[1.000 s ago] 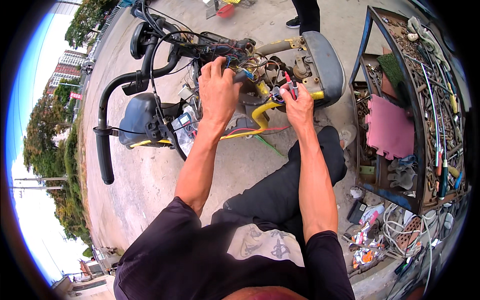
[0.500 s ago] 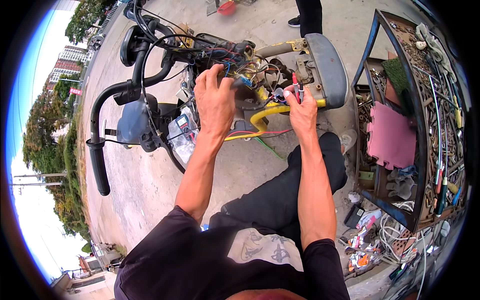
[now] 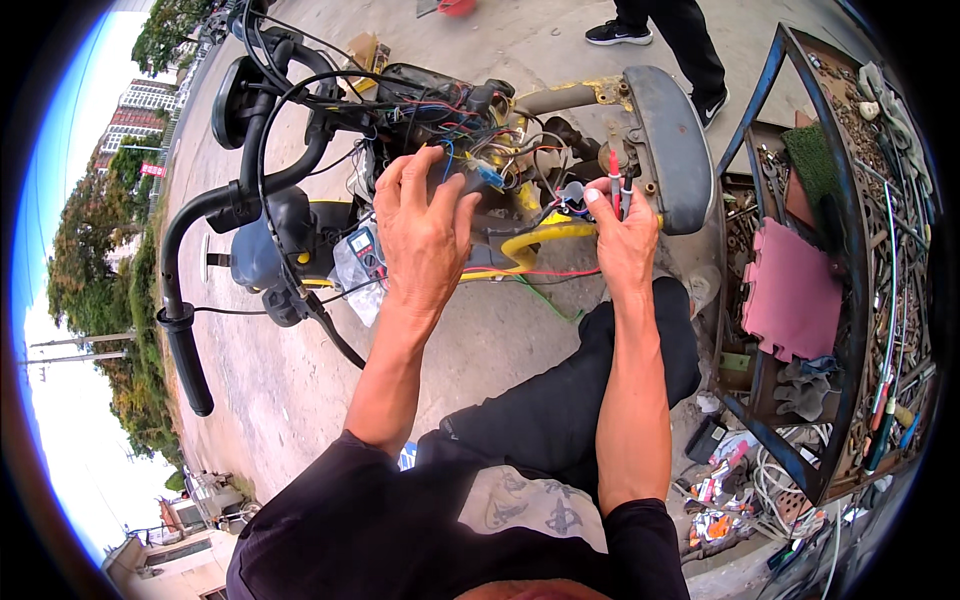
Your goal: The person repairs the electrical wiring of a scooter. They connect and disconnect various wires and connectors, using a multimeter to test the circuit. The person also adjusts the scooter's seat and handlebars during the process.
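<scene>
Over the exposed wiring (image 3: 455, 125) of a stripped-down electric scooter, my left hand (image 3: 425, 225) is open, its fingers apart and bent. A blue connector (image 3: 488, 175) lies among the wires just beyond my left thumb. Closed in a pinch, my right hand (image 3: 628, 240) holds a pair of multimeter probes, one red (image 3: 615, 172) and one black (image 3: 627, 190), tips upward. A round grey plug (image 3: 572, 192) with coloured wires is beside my right thumb, above the yellow frame tube (image 3: 540, 236). Left of my left wrist, a multimeter (image 3: 364, 246) rests in a clear plastic bag.
The handlebar (image 3: 185, 350) curves at the left, and the dark seat (image 3: 668, 150) is at the right. A metal rack (image 3: 765, 95) holds tools, hardware and a pink foam mat (image 3: 792, 290). Cables (image 3: 785, 480) and litter lie below it. Another person's legs (image 3: 690, 50) stand behind.
My left hand has drawn slightly away from the blue connector, its thumb now apart from it. Both probes stay in my right hand. The other person's legs show more fully, and the view has shifted.
</scene>
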Demonstrator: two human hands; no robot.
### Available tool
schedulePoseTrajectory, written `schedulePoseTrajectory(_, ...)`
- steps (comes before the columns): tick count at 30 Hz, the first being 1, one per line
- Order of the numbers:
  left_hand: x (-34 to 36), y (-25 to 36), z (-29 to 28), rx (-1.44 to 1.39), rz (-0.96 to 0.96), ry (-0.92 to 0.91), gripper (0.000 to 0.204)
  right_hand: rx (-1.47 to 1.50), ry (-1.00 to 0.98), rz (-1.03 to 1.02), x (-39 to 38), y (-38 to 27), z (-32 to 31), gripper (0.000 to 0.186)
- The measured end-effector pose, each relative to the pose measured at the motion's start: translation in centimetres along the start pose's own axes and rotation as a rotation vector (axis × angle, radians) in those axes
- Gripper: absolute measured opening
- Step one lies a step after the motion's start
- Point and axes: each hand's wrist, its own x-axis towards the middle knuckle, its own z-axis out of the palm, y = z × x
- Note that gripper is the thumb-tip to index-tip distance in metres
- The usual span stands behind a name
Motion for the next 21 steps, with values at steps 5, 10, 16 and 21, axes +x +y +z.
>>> schedulePoseTrajectory(5, 0.0, 0.1, 0.1, 0.001, -0.014, -0.025, 0.027, -0.027, -0.005, 0.024, 0.1, -0.3, 0.1, 0.014)
schedulePoseTrajectory(10, -0.3, 0.0, 0.6, 0.007, -0.037, -0.041, 0.032, 0.014, 0.008, 0.035, 0.2, -0.9, 0.2, 0.015)
schedulePoseTrajectory(16, -0.2, -0.3, 0.4, 0.015, -0.059, -0.065, 0.037, 0.155, -0.015, 0.104, 0.8, -0.5, 0.2, 0.015)
schedulePoseTrajectory(21, 0.1, 0.0, -0.1, 0.022, -0.086, -0.066, 0.038, 0.236, -0.006, 0.141, 1.0, -0.6, 0.2, 0.013)
